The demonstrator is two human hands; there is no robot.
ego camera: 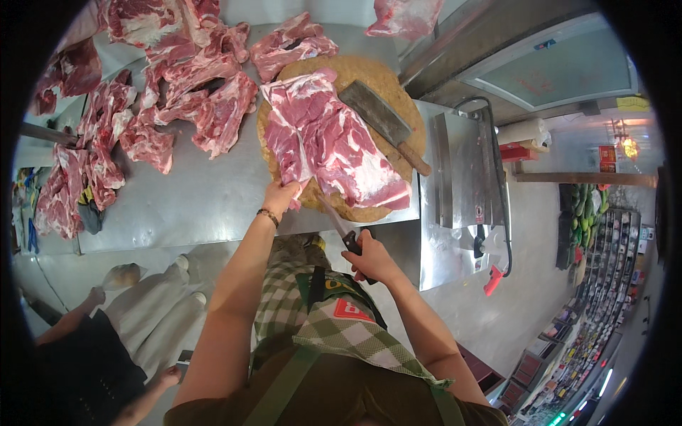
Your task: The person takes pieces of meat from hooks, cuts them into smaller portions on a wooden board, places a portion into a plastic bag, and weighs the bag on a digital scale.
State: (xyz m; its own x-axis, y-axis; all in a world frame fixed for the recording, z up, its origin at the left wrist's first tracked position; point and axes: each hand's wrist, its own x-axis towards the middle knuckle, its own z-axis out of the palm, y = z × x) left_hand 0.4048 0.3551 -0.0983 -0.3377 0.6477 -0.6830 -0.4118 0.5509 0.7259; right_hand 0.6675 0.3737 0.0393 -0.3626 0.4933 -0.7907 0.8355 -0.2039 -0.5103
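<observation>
A large slab of raw meat [330, 138] lies on a round wooden chopping block [367, 69] at the metal counter's front edge. Its lower left corner is pinched in my left hand [282, 197], which has a bracelet at the wrist. My right hand [373, 257] grips the dark handle of a butcher's knife [337, 219]. The blade points up and left, with its tip by the meat's lower edge; whether it touches the meat cannot be told. On the block's right side rests a cleaver [381, 114] with a wooden handle.
Bony raw meat cuts [213, 106] cover the left part of the metal counter [213, 197]. Another piece of meat [405, 16] is at the top. A metal machine with a black cable [501, 202] stands at the right. Another person [85, 367] stands at the lower left, near the counter.
</observation>
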